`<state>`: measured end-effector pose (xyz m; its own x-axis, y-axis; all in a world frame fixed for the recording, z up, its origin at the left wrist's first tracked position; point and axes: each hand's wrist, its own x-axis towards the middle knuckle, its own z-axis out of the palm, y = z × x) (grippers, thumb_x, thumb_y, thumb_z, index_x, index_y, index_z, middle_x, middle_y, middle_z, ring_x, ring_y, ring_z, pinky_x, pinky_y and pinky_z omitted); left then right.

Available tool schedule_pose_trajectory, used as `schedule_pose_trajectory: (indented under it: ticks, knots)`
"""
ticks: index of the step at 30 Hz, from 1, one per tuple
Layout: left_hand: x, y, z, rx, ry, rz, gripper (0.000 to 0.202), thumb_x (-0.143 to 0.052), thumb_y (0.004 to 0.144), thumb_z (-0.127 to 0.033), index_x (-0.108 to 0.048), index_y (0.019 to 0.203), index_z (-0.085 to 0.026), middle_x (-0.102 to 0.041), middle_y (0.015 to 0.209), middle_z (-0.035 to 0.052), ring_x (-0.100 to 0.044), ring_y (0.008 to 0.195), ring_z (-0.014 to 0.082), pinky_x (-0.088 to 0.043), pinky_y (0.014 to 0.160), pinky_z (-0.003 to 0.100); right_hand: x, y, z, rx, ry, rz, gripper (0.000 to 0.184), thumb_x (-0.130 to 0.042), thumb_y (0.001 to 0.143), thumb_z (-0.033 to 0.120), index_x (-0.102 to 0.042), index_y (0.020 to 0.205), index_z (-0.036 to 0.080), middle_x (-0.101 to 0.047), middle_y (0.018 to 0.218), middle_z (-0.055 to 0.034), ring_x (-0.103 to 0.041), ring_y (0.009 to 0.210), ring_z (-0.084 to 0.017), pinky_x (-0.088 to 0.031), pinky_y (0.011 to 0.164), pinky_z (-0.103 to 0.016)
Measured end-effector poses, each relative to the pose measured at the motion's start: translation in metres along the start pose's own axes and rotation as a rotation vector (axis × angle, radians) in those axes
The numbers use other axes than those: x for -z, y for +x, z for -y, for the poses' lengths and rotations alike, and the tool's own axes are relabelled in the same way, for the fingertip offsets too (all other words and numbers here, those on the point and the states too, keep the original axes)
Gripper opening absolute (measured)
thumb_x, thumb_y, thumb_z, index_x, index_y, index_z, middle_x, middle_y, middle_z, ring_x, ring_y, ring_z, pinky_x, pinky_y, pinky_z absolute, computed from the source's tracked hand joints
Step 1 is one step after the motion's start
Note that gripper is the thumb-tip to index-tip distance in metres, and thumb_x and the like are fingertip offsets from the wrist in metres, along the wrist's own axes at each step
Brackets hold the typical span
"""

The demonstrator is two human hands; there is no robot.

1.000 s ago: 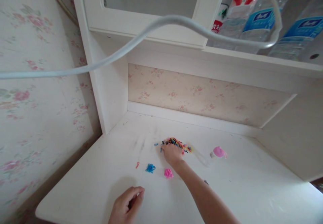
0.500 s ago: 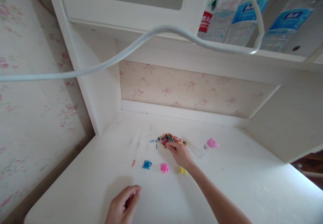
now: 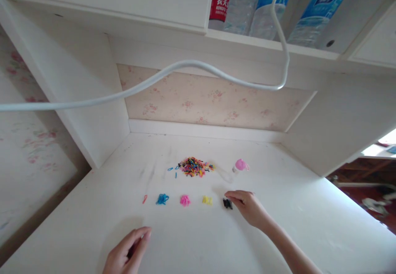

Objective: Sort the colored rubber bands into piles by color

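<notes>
Right hand (image 3: 247, 208) has left the pile (image 3: 193, 167) for one black cluster (image 3: 227, 204) at four o'clock, fingertips pressed together, contents unclear; left hand (image 3: 128, 251) likewise. One o'clock: four bottles (image 3: 243, 8), one labelled "农夫".

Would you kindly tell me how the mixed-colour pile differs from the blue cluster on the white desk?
Colour: the mixed pile shows many colours, while the blue cluster is blue alone.
Size: the mixed pile spreads wider than the blue cluster.
Place: the mixed pile lies farther back; the blue cluster is nearer the person.
Both lie on the white desk.
</notes>
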<state>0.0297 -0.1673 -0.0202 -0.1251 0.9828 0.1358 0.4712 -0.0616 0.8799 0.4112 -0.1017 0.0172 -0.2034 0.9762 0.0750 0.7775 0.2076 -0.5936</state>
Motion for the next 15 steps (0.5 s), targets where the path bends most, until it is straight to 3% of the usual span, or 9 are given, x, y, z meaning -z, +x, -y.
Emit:
schedule_pose_trajectory:
  ticks: [9,12,15]
  knots:
    - [-0.007,0.003,-0.001,-0.087,0.142,0.006,0.032,-0.057,0.078,-0.050,-0.072,0.088,-0.023,-0.075,0.085,0.0026,-0.069,0.072,0.0159,-0.056,0.064,0.017,0.008,-0.014,-0.013,0.045,-0.163,0.135,0.034,-0.037,0.092,0.033,-0.069,0.106,0.036,-0.069,0.085,0.0002,-0.064,0.077,-0.016,-0.044,0.064,-0.022]
    - [-0.008,0.003,-0.001,-0.087,0.176,0.041,0.032,-0.056,0.080,-0.049,-0.071,0.089,-0.023,-0.074,0.086,0.0024,-0.069,0.073,0.0155,-0.055,0.065,0.018,0.008,-0.016,-0.021,0.065,-0.113,0.107,0.036,-0.036,0.093,0.034,-0.068,0.110,0.033,-0.068,0.078,-0.0013,-0.063,0.070,-0.015,-0.044,0.062,-0.022]
    - [-0.008,0.002,0.003,-0.061,0.189,0.064,0.032,-0.055,0.081,-0.049,-0.070,0.090,-0.022,-0.074,0.089,0.0022,-0.069,0.075,0.0152,-0.055,0.067,0.018,0.003,-0.021,-0.031,0.055,-0.001,-0.001,0.039,-0.035,0.093,0.037,-0.068,0.110,0.026,-0.070,0.085,-0.0042,-0.065,0.075,-0.015,-0.047,0.067,-0.023]
